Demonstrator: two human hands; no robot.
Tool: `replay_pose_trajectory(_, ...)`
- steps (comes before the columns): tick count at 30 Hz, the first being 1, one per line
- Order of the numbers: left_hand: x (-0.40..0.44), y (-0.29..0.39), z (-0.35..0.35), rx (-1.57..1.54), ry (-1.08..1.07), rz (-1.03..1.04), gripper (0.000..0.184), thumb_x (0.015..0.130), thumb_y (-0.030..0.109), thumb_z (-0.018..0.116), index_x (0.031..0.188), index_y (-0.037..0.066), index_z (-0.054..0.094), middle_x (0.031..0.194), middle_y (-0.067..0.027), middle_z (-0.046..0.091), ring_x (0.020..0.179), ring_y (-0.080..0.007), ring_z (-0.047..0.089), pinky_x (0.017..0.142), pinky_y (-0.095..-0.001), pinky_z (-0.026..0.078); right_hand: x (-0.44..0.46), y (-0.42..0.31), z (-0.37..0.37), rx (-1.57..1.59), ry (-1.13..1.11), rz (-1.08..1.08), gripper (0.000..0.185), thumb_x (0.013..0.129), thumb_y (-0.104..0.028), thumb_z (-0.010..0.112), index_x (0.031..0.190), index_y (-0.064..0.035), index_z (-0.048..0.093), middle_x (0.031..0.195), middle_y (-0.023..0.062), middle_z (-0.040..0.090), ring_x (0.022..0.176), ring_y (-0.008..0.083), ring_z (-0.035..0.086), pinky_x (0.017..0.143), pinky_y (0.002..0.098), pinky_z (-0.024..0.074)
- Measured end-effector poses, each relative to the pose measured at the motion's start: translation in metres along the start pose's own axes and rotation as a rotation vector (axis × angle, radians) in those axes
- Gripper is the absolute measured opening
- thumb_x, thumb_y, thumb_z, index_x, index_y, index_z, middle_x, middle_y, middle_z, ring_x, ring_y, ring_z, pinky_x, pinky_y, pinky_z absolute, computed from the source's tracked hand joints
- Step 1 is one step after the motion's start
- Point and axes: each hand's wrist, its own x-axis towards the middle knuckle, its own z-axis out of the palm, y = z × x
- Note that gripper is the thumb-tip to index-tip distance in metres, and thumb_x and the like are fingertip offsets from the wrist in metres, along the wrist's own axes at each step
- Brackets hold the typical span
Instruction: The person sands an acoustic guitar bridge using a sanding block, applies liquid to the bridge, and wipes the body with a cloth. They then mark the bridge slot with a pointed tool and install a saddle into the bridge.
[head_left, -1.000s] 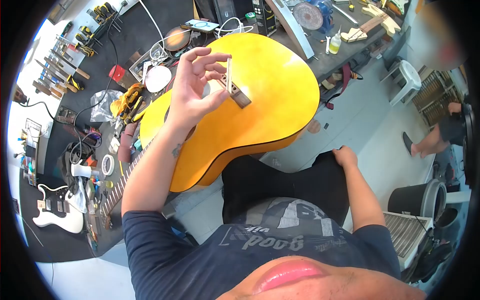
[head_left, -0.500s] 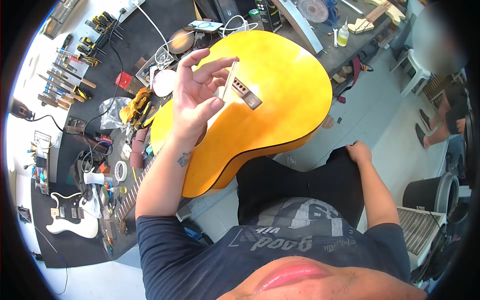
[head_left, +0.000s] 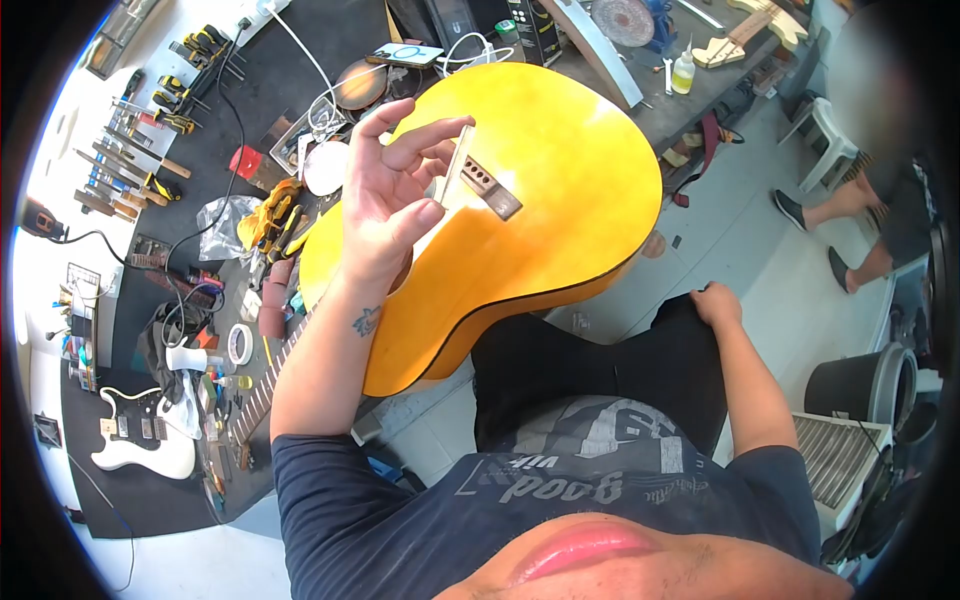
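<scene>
My left hand [head_left: 385,190] is raised over the guitar, pinching a thin pale strip like a guitar saddle [head_left: 457,165] by its ends between thumb and index fingertip. The other fingers are spread. Below lies a yellow acoustic guitar [head_left: 560,150], face up, its dark bridge [head_left: 490,188] with a row of pin holes just right of the strip. My forearm covers part of the body and the soundhole. My right hand [head_left: 717,302] is down at my knee, its fingers closed on the edge of my black trousers [head_left: 600,365].
On the workbench [head_left: 110,340] lie a white electric guitar body [head_left: 150,455], masking tape [head_left: 240,343], yellow-black gloves [head_left: 268,215], a phone [head_left: 405,53] and a small bottle [head_left: 684,72]. Screwdrivers [head_left: 205,45] hang on the wall. A person's legs [head_left: 845,205] stand near a white stool [head_left: 825,145].
At the right, the other person's legs have shifted and stand farther apart. My hands, the pale strip and the guitar have hardly moved.
</scene>
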Motion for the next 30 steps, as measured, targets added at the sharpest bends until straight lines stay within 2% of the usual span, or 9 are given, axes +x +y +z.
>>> replay_pose_trajectory(5, 0.0, -0.002, 0.0, 0.045, 0.015, 0.008, 0.099, 0.085, 0.019, 0.091, 0.161, 0.006, 0.029, 0.148, -0.028, 0.062, 0.122, -0.0241, 0.064, 0.111, -0.042, 0.046, -0.002, -0.001, -0.003, -0.012, -0.014, 0.005, 0.054, 0.097, -0.047, 0.067, 0.13, -0.0043, 0.076, 0.134, 0.0204, 0.074, 0.127, 0.0391, 0.07, 0.107, 0.0493, 0.056)
replay_pose_trajectory(11, -0.004, -0.004, 0.003, 0.252, 0.012, 0.185, 0.108, 0.085, 0.019, 0.091, 0.165, 0.009, 0.018, 0.148, -0.0277, 0.062, 0.118, -0.0238, 0.064, 0.111, -0.0416, 0.047, 0.003, 0.001, 0.003, 0.005, -0.018, 0.012, 0.057, 0.099, -0.049, 0.066, 0.133, -0.0049, 0.073, 0.136, 0.0199, 0.073, 0.127, 0.0397, 0.07, 0.107, 0.0507, 0.0562)
replay_pose_trajectory(14, -0.005, -0.004, 0.006, 0.231, 0.054, 0.206, 0.115, 0.085, 0.022, 0.092, 0.168, 0.01, 0.013, 0.149, -0.0281, 0.062, 0.122, -0.0272, 0.065, 0.113, -0.0434, 0.047, 0.004, 0.002, 0.003, -0.01, -0.028, 0.017, 0.057, 0.099, -0.05, 0.066, 0.133, -0.0045, 0.073, 0.137, 0.0204, 0.073, 0.127, 0.0405, 0.07, 0.106, 0.0521, 0.0565)
replay_pose_trajectory(17, -0.004, 0.009, 0.013, -0.047, 0.062, 0.087, 0.118, 0.085, 0.025, 0.092, 0.17, 0.013, 0.01, 0.15, -0.0283, 0.061, 0.128, -0.0319, 0.065, 0.117, -0.0462, 0.046, 0.0, 0.002, 0.003, -0.023, -0.017, 0.007, 0.057, 0.099, -0.05, 0.067, 0.132, -0.0039, 0.073, 0.136, 0.0212, 0.073, 0.126, 0.0411, 0.07, 0.106, 0.0525, 0.0568)
replay_pose_trajectory(18, -0.005, 0.009, 0.012, -0.064, 0.071, 0.057, 0.121, 0.085, 0.029, 0.092, 0.171, 0.016, 0.008, 0.151, -0.0302, 0.06, 0.135, -0.0357, 0.063, 0.121, -0.0476, 0.044, 0.0, 0.001, 0.002, -0.022, -0.008, 0.001, 0.056, 0.099, -0.049, 0.067, 0.131, -0.0037, 0.073, 0.136, 0.0215, 0.073, 0.126, 0.0413, 0.07, 0.105, 0.0525, 0.0569)
replay_pose_trajectory(22, -0.005, 0.011, 0.004, -0.087, 0.055, 0.012, 0.125, 0.082, 0.037, 0.094, 0.171, 0.018, 0.008, 0.151, -0.0329, 0.058, 0.136, -0.0369, 0.063, 0.12, -0.0464, 0.045, -0.003, 0.0, 0.001, 0.021, 0.025, 0.005, 0.054, 0.094, -0.045, 0.069, 0.129, -0.0053, 0.075, 0.134, 0.0209, 0.074, 0.126, 0.0411, 0.07, 0.106, 0.0508, 0.0565)
replay_pose_trajectory(26, -0.005, 0.011, 0.005, -0.084, 0.037, 0.012, 0.123, 0.083, 0.036, 0.093, 0.171, 0.019, 0.008, 0.15, -0.0341, 0.058, 0.137, -0.038, 0.062, 0.12, -0.047, 0.046, -0.003, -0.001, 0.0, 0.007, 0.021, 0.01, 0.053, 0.095, -0.045, 0.068, 0.129, -0.0056, 0.076, 0.134, 0.0205, 0.074, 0.126, 0.0405, 0.07, 0.106, 0.0506, 0.0566)
replay_pose_trajectory(30, -0.004, 0.009, 0.012, -0.07, 0.052, 0.071, 0.108, 0.088, 0.026, 0.087, 0.169, 0.013, 0.018, 0.151, -0.0327, 0.057, 0.122, -0.0282, 0.067, 0.107, -0.0393, 0.054, 0.001, 0.001, 0.004, 0.0, 0.035, -0.009, 0.053, 0.095, -0.046, 0.068, 0.129, -0.0057, 0.076, 0.133, 0.0203, 0.075, 0.126, 0.0398, 0.07, 0.106, 0.0503, 0.0567)
